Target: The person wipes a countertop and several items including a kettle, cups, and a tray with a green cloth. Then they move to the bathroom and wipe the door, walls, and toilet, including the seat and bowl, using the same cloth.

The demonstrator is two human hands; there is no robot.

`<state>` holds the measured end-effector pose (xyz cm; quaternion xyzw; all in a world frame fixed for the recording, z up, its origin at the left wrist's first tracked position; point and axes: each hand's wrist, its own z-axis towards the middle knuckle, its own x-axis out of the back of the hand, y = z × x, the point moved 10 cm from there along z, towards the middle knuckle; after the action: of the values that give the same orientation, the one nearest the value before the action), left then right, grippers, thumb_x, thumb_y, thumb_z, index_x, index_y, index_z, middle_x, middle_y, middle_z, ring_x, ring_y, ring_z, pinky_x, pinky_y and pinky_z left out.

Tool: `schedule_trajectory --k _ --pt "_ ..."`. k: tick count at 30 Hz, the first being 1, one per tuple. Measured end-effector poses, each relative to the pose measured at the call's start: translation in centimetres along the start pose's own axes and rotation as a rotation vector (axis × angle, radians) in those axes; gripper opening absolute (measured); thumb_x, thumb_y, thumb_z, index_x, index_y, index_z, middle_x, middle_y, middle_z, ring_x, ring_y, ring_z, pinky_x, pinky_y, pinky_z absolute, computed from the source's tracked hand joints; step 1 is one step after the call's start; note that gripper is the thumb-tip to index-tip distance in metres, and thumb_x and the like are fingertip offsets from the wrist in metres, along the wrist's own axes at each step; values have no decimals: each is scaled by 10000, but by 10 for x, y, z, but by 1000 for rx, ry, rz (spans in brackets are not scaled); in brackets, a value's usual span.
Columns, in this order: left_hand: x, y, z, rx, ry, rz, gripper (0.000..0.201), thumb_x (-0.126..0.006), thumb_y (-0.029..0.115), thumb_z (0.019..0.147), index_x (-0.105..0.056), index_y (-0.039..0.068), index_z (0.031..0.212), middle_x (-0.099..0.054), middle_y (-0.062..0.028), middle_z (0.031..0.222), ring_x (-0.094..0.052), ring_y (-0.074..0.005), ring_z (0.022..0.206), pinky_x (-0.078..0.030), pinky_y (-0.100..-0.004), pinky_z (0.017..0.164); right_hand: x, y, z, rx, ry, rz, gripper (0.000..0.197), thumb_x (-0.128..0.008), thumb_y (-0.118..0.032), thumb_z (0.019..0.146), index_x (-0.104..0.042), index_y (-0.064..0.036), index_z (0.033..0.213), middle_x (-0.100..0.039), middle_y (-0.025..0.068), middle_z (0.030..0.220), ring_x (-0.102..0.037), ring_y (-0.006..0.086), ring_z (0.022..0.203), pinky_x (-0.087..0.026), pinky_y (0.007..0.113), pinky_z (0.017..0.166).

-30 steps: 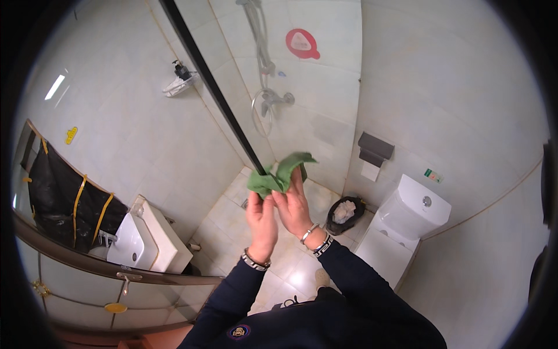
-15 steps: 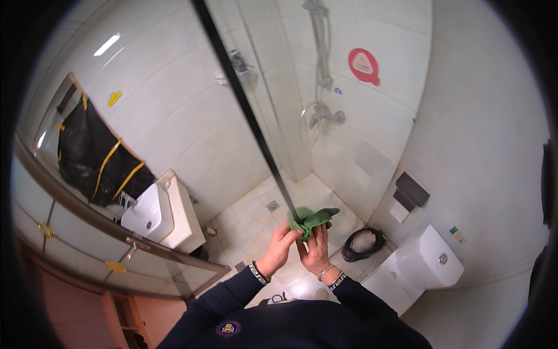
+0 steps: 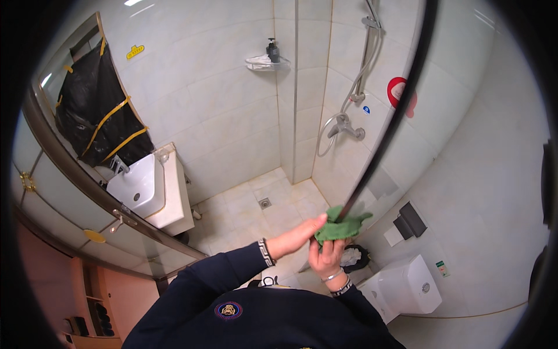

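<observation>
A green cloth (image 3: 343,228) is wrapped round the lower part of the dark edge strip (image 3: 388,139) of a glass shower door. My left hand (image 3: 295,237) presses the cloth from the left, thumb on top and the other fingers mostly hidden. From below, my right hand (image 3: 327,256) grips the same cloth, its fingers bent up into the folds. A silver bracelet (image 3: 332,274) circles my right wrist. The glass (image 3: 447,116) of the door spreads to the right of the strip.
A washbasin (image 3: 139,185) on a counter stands at the left, by a mirror covered in black plastic (image 3: 99,110). A toilet (image 3: 407,288) and a lined bin (image 3: 354,257) are at the lower right. The shower mixer (image 3: 347,128) is on the far wall.
The glass door has swung to the right, its dark strip now leaning the other way. Both hands and the cloth have moved right with it. My view has also shifted a little.
</observation>
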<state>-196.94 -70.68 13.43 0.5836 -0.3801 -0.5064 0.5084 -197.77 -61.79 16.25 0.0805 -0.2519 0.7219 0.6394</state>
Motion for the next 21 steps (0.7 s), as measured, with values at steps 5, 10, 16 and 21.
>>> schedule_trajectory --k 5,10,16,21 --pt "-16 8 1 0 -285 -8 709 -271 570 1028 -407 8 1438 -474 -110 1438 -421 -199 1312 -298 -334 1132 2 9 -12 -101 17 -144 428 -647 -104 840 -570 2 1247 -436 257 1348 -402 486 1254 -284 597 1072" --pt "-34 100 4 -328 -556 -76 706 -393 516 1024 -262 18 1507 -383 -97 1491 -348 -184 1355 -275 -327 1129 44 12 46 -243 242 -81 431 -566 -217 964 -499 12 1323 -451 203 1325 -502 371 1194 -410 456 985" --pt "-34 96 1 -246 -708 -113 645 -434 393 1031 -229 21 1516 -382 -92 1475 -341 -176 1358 -272 -331 1128 34 -13 46 -289 429 -299 454 -565 -290 969 -507 29 1287 -458 198 1305 -471 371 1203 -365 464 1016" --pt "-27 40 9 3 -760 -166 589 -392 328 1051 -219 15 1519 -372 -95 1488 -330 -179 1368 -260 -340 1144 18 -16 20 -415 268 -506 409 -531 -219 958 -517 40 1275 -488 250 1307 -455 443 1207 -341 497 1038"
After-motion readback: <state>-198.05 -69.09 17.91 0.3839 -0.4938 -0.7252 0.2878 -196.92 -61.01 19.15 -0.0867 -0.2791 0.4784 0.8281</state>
